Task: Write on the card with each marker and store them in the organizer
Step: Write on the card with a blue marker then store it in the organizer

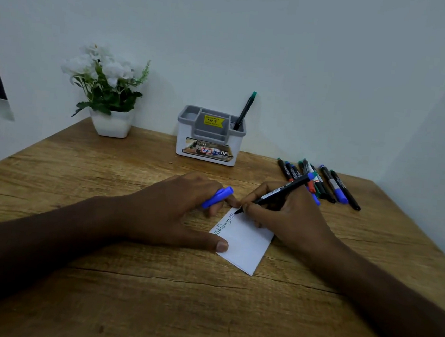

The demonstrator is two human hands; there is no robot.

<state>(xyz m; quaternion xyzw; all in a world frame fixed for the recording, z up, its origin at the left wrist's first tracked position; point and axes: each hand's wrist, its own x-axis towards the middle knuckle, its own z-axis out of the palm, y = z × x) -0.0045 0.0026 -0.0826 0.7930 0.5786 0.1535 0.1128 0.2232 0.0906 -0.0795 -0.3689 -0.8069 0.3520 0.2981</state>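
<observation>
We see the wooden, grain-patterned bench [149, 297] nearest us, with both forearms reaching in over it. On it lies the small white rectangular card [246, 244], turned at an angle, with a line of handwriting along its far left edge. Our left hand [173, 215] rests on the bench with its thumb pressing the card's left edge, and its curled fingers hold a blue plastic marker cap [217, 197]. Our right hand [290, 215] grips a slim black marker with a blue end [281, 191], and the tip touches the card at its far corner.

Just beyond the right hand, a loose cluster of black-barrelled markers with blue, green and red caps [323, 182] lies on the bench, some overlapping.

Farther back, near the wall, stands the white plastic organizer with a grey compartment insert [209, 150], carrying a yellow price sticker and a printed label on its front. One black marker with a green cap [244, 110] stands tilted in its right compartment. To the left of it sits a white square pot of artificial white flowers [109, 95].
</observation>
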